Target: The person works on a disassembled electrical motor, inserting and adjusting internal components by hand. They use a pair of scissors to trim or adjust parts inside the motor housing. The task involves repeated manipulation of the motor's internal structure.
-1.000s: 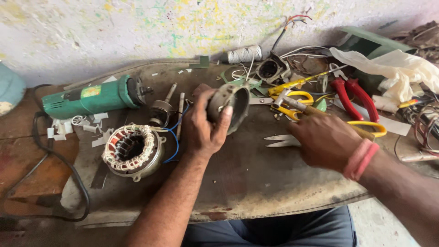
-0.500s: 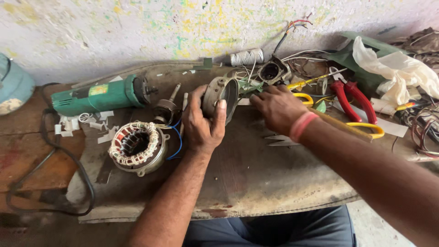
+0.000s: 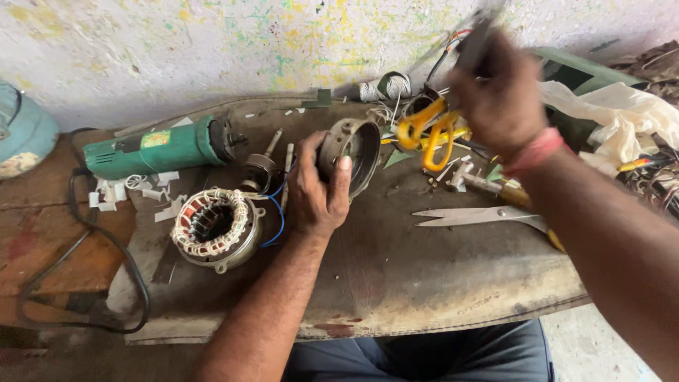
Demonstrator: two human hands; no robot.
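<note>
Right, the round metal motor cover (image 3: 351,154) is up on its edge at the middle of the workbench (image 3: 424,283), hollow side facing right, and my left hand (image 3: 315,191) is wrapped around its rim, thumb over the front lip, fingers behind. It looks like cast metal, so I reckon it is stiff and fairly heavy for its size, not something that bends or cracks under a firm squeeze. The rim is the place to hold it; the dusty, maybe greasy skin could slip, so a full wrap beats a pinch.

My right hand (image 3: 498,95) is raised above the back of the bench, closed around a tool with yellow handles (image 3: 428,134), blurred, and I can't tell what kind of tool it is.

Just left of the cover sit the small rotor with its shaft (image 3: 260,168) and the wound stator (image 3: 214,225), copper coils showing, blue wire (image 3: 277,219) trailing. Those windings I'd judge delicate. Further left lies the green angle grinder (image 3: 159,147); right of my wrist, open scissors (image 3: 481,216) lie flat.
</note>
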